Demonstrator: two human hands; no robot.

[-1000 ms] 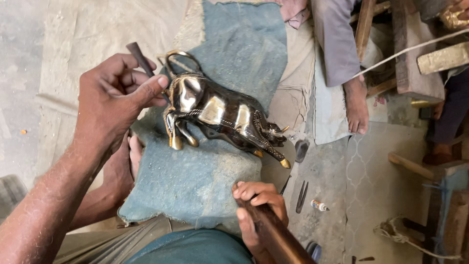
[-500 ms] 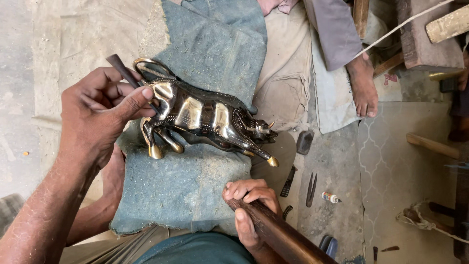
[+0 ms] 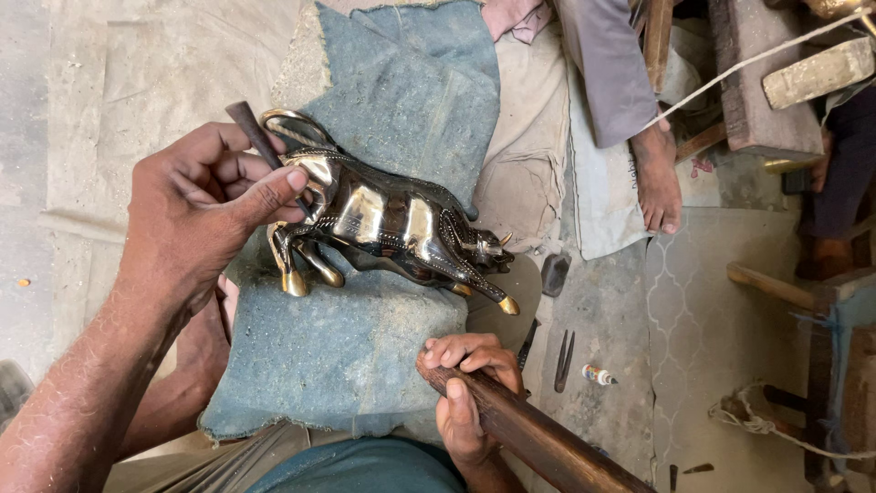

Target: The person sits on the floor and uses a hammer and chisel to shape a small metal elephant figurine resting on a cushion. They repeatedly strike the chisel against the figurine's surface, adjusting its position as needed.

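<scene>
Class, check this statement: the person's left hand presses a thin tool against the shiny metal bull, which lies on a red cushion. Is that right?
Not quite. The head view shows the cushion is blue-grey, not red. The rest stands: the left hand presses a thin tool against the shiny metal bull.

The only package I can make out is a small tube (image 3: 599,374), white with a red and a blue end, lying on the patterned floor (image 3: 730,301) well apart from the blue cloth's right edge. Whether it carries a label I cannot tell. I see no signs and no screens anywhere.
</scene>
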